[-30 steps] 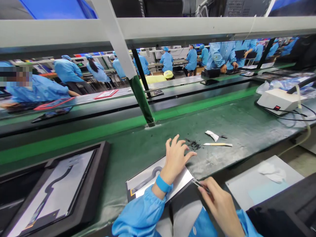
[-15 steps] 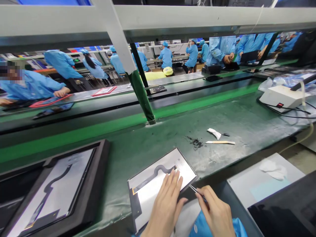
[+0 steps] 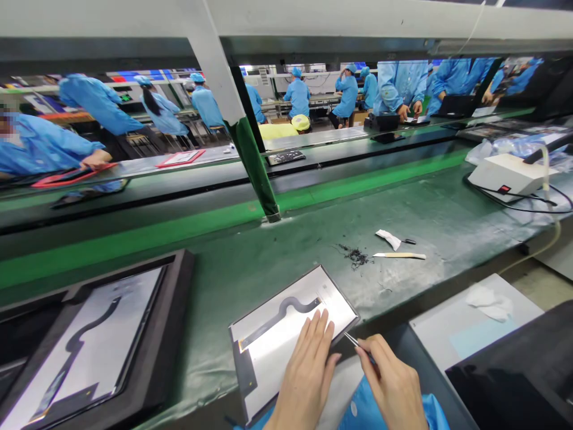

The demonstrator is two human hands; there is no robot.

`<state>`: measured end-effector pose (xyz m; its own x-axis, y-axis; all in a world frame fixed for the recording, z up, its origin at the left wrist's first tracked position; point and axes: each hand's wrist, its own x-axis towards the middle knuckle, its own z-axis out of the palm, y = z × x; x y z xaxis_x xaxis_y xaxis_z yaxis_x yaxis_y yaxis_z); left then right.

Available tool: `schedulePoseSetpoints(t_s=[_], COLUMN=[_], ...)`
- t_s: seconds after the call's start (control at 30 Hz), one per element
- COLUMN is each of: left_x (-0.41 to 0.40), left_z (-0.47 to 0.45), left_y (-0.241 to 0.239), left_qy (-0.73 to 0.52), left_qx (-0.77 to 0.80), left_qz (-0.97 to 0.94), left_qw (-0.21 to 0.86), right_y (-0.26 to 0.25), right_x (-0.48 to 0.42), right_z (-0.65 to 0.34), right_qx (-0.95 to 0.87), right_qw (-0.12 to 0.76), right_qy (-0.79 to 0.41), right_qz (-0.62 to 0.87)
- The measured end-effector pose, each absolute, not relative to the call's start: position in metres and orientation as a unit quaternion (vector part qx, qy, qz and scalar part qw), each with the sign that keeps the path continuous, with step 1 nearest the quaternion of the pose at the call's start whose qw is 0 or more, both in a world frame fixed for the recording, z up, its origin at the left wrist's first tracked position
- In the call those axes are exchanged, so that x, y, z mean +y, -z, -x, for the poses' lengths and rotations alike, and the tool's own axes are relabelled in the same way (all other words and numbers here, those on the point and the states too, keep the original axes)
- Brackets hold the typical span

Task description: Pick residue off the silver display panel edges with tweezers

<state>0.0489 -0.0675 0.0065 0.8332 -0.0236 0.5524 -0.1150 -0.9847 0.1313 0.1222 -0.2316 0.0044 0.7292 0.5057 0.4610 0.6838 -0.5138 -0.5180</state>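
"Across the near edge of the green bench (image 3: 313, 236), what do you see?"

"One thin screen panel (image 3: 273, 361), pale back upward; it lies at a slant, partly on the bench and partly jutting out over the edge; a dark ribbon cable (image 3: 286, 308) curves across it; near its far corner are faint marks, too small to read."

"And the hands on it?"

"Left hand (image 3: 307, 370) lies flat on the panel, its four fingers close together and the thumb held out; right hand (image 3: 396, 379) pinches tweezers (image 3: 351, 340) between thumb and fingers; the tips come to the panel's right-hand edge, though I cannot tell whether they touch it."

"What lies past the panel?"

"Beyond its far corner, a scatter of black scraps (image 3: 357, 257); just beside them, a knife (image 3: 400, 255) with a pale handle; behind that, crumpled white paper (image 3: 388, 239) next to a small black piece (image 3: 409, 241)."

"Farther out?"

"On the left, a black tray (image 3: 181, 286) holding a second panel (image 3: 129, 334) with a similar cable, the small marks on its back blurred; at the far right, a white box (image 3: 496, 173) with a red switch (image 3: 505, 189), its lettering too small to make out; across the line, co-workers (image 3: 297, 94) in blue coats and caps."
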Motion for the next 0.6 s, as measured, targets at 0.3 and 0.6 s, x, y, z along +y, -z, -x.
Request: schedulePoseSetpoints(t_s=[0.3,0.6], left_x=[-0.069,-0.069], left_z=[-0.048,-0.048], left_y=[-0.004,-0.005], left_qy=[-0.282,-0.282], left_qx=[-0.036,-0.036], left_qz=[-0.955,-0.955], left_qw=[0.086,0.088], right_y=[-0.009,-0.018], right_x=[-0.231,-0.227], right_z=[-0.123,-0.122], right_qx=[-0.359,-0.355], right_qw=[0.304,0.284], right_qy=[0.146,0.15], right_qz=[0.87,0.878])
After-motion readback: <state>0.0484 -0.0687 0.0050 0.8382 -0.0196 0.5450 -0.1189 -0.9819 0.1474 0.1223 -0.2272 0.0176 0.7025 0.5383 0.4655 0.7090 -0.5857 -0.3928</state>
